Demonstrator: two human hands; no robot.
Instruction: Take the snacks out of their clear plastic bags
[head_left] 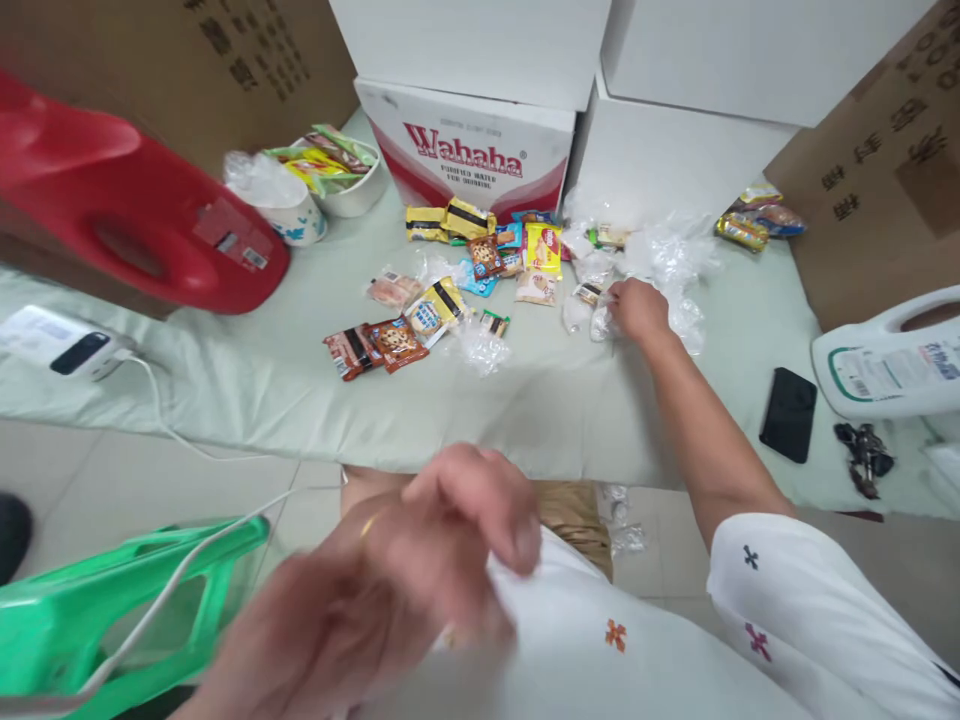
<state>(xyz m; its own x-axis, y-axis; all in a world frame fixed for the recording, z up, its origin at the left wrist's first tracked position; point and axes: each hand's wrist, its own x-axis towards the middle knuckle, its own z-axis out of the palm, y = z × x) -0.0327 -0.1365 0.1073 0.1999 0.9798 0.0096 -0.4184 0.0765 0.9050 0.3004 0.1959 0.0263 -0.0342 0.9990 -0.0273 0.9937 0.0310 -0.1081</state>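
My left hand is raised close to the camera, blurred, with bent fingers and the thumb held apart from them. Nothing shows in it. Over the table's right half, my right hand is closed on a crumpled clear plastic bag; its fingertips are partly hidden. Beside it lie more clear bags and a small dark-and-gold packet. Left of that hand are wrapped snacks: a yellow packet, brown cookie packets, a yellow-and-black packet and a small green packet.
Behind the snacks stand a Wahaha carton and white boxes. A red jug, white bowl and paper cup are left. On the right lie a phone, keys and white bottle. A green stool stands below.
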